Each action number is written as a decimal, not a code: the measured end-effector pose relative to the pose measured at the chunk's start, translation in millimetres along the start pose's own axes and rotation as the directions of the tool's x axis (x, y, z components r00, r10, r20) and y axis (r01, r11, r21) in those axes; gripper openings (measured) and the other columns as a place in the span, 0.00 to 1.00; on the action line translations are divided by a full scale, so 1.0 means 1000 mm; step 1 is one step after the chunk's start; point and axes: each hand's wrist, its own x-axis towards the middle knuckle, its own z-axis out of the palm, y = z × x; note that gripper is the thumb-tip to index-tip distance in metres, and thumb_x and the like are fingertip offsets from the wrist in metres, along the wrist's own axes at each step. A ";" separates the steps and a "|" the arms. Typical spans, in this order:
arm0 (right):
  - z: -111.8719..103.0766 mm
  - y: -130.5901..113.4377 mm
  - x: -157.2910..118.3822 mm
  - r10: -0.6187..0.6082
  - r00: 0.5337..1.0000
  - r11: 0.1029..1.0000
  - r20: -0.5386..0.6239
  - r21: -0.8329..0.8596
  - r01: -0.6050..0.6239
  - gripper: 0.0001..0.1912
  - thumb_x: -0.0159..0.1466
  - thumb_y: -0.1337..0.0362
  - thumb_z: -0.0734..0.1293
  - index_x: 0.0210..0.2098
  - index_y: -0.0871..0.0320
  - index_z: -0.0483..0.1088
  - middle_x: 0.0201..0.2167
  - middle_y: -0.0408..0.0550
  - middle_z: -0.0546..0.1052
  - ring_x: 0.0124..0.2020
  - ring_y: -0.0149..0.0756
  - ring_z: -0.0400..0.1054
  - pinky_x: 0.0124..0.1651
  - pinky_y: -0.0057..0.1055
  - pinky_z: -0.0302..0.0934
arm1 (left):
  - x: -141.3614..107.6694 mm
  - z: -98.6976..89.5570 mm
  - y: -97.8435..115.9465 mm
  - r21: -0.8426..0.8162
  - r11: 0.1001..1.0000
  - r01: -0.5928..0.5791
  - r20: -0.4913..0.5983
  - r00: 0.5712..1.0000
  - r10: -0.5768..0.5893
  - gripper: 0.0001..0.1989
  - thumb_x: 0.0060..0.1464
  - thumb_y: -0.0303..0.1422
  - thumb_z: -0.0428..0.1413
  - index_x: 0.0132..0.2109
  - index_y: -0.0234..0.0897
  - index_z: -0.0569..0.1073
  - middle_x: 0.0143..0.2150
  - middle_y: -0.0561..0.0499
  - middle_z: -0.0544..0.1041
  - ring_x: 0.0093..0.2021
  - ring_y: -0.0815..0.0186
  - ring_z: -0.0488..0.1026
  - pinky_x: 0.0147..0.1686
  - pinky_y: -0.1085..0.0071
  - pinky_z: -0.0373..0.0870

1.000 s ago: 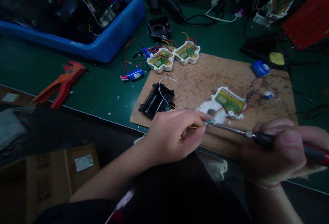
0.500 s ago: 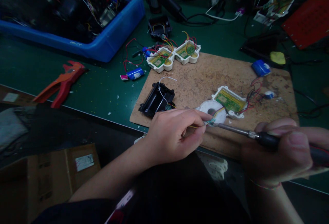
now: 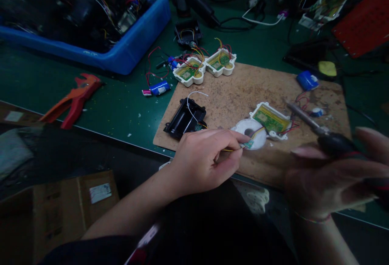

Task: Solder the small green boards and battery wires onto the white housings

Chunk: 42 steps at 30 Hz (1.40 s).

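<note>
Between its thumb and forefinger, my left hand (image 3: 209, 157) pinches a small green circuit board (image 3: 249, 144) with thin wires. The board is over the edge of a white ring-shaped disc (image 3: 243, 126). My right hand (image 3: 328, 180) holds a soldering iron (image 3: 337, 145), its metal tip raised to the upper left and apart from the board; the hand is slightly blurred. Behind the disc lies a white housing with a green board inside (image 3: 270, 118), its wires running to the right. Left of my left hand sits an open black case (image 3: 185, 117) with a white wire.
A brown work board (image 3: 234, 95) lies on the green table. Two white housings (image 3: 190, 71) and blue battery packs (image 3: 160, 88) are at its far left. Orange-red cutters (image 3: 75, 97) and a full blue bin (image 3: 121, 56) stand left. A red box (image 3: 364, 22) is at far right.
The soldering iron's tip has left the small circuit board and swung up and right. My right hand's grip has loosened and shifted. My left hand stays in place.
</note>
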 end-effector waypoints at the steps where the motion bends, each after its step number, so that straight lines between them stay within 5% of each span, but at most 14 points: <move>1: 0.001 -0.001 0.000 -0.055 0.998 0.998 -0.013 -0.025 0.055 0.14 0.72 0.54 0.67 0.55 0.51 0.74 0.43 0.45 0.76 0.28 0.29 0.75 0.25 0.30 0.62 | 0.000 0.000 0.000 0.001 1.000 -0.001 -0.003 1.000 0.001 0.06 0.60 0.24 0.62 0.39 0.39 0.74 0.52 0.55 0.86 0.45 0.67 0.84 0.48 0.71 0.78; 4: 0.006 -0.006 0.001 -0.045 0.971 0.999 0.235 -0.020 0.051 0.27 0.64 0.65 0.76 0.62 0.49 0.72 0.53 0.48 0.79 0.43 0.40 0.81 0.44 0.39 0.76 | 0.001 0.001 0.000 0.007 1.000 -0.005 -0.012 1.000 0.005 0.05 0.61 0.25 0.62 0.38 0.39 0.74 0.52 0.54 0.86 0.45 0.67 0.84 0.48 0.71 0.79; 7: 0.009 -0.008 0.004 0.023 0.894 0.999 0.448 -0.036 -0.008 0.37 0.60 0.66 0.79 0.66 0.48 0.67 0.52 0.48 0.81 0.53 0.46 0.79 0.63 0.51 0.71 | 0.002 0.001 0.002 0.009 1.000 -0.026 -0.006 1.000 0.026 0.04 0.62 0.25 0.61 0.38 0.38 0.74 0.51 0.54 0.86 0.45 0.68 0.84 0.48 0.72 0.80; 11: 0.008 -0.006 0.005 0.046 0.891 0.997 0.452 -0.079 -0.012 0.36 0.59 0.65 0.79 0.64 0.48 0.67 0.47 0.44 0.82 0.48 0.44 0.80 0.64 0.53 0.68 | 0.005 -0.011 0.010 0.041 0.997 -0.066 0.014 0.998 0.066 0.04 0.63 0.25 0.61 0.43 0.38 0.78 0.52 0.52 0.86 0.47 0.67 0.84 0.40 0.75 0.79; 14: 0.007 -0.006 0.004 0.030 0.898 0.997 0.438 -0.083 0.007 0.36 0.59 0.65 0.79 0.64 0.49 0.67 0.45 0.43 0.82 0.48 0.43 0.80 0.64 0.51 0.67 | 0.013 -0.033 0.013 0.148 0.985 -0.083 -0.090 0.991 0.097 0.05 0.65 0.29 0.63 0.47 0.39 0.80 0.51 0.51 0.86 0.37 0.70 0.82 0.29 0.76 0.75; 17: 0.008 -0.009 0.004 0.036 0.900 0.997 0.434 -0.080 -0.001 0.37 0.59 0.65 0.80 0.64 0.50 0.67 0.43 0.43 0.82 0.48 0.41 0.80 0.65 0.49 0.66 | 0.028 -0.059 0.004 0.448 0.893 -0.039 -0.192 0.971 0.139 0.10 0.65 0.30 0.63 0.53 0.40 0.81 0.52 0.50 0.85 0.39 0.65 0.82 0.38 0.68 0.78; 20: 0.009 -0.010 0.005 0.037 0.904 0.997 0.426 -0.075 -0.005 0.36 0.59 0.65 0.80 0.64 0.50 0.68 0.43 0.42 0.82 0.47 0.40 0.80 0.63 0.47 0.68 | 0.042 -0.077 -0.013 0.667 0.743 -0.053 -0.079 0.987 0.142 0.11 0.67 0.32 0.61 0.54 0.41 0.81 0.53 0.49 0.85 0.49 0.54 0.81 0.49 0.57 0.77; 23: 0.009 -0.010 0.005 0.028 0.909 0.997 0.415 -0.082 0.006 0.36 0.58 0.65 0.80 0.63 0.50 0.68 0.42 0.42 0.82 0.47 0.39 0.79 0.63 0.45 0.68 | 0.047 -0.083 -0.023 0.730 0.675 -0.104 0.009 0.990 0.143 0.09 0.69 0.34 0.59 0.50 0.43 0.84 0.49 0.51 0.87 0.47 0.53 0.82 0.45 0.57 0.77; 31: 0.009 -0.011 0.005 0.040 0.902 0.998 0.430 -0.052 -0.020 0.36 0.58 0.67 0.80 0.63 0.50 0.68 0.42 0.42 0.82 0.46 0.39 0.80 0.60 0.43 0.71 | 0.024 -0.059 0.002 0.640 0.738 -0.214 -0.008 0.959 0.284 0.15 0.70 0.28 0.59 0.61 0.39 0.78 0.51 0.51 0.87 0.45 0.63 0.85 0.47 0.69 0.78; 35: 0.010 -0.010 0.006 0.022 0.902 0.998 0.432 -0.055 0.002 0.36 0.58 0.68 0.80 0.63 0.51 0.68 0.42 0.42 0.82 0.46 0.38 0.80 0.60 0.41 0.70 | 0.011 -0.035 0.012 0.473 0.860 -0.192 -0.045 0.969 0.242 0.08 0.69 0.31 0.61 0.52 0.36 0.80 0.44 0.52 0.88 0.37 0.68 0.83 0.37 0.72 0.75; 42: 0.010 -0.011 0.008 -0.006 0.900 0.998 0.436 -0.056 0.034 0.34 0.59 0.67 0.79 0.62 0.50 0.68 0.42 0.42 0.82 0.45 0.38 0.80 0.58 0.40 0.72 | 0.003 -0.014 0.011 0.222 0.969 -0.112 -0.084 0.988 0.133 0.01 0.66 0.28 0.63 0.43 0.39 0.80 0.38 0.56 0.85 0.36 0.67 0.79 0.43 0.64 0.70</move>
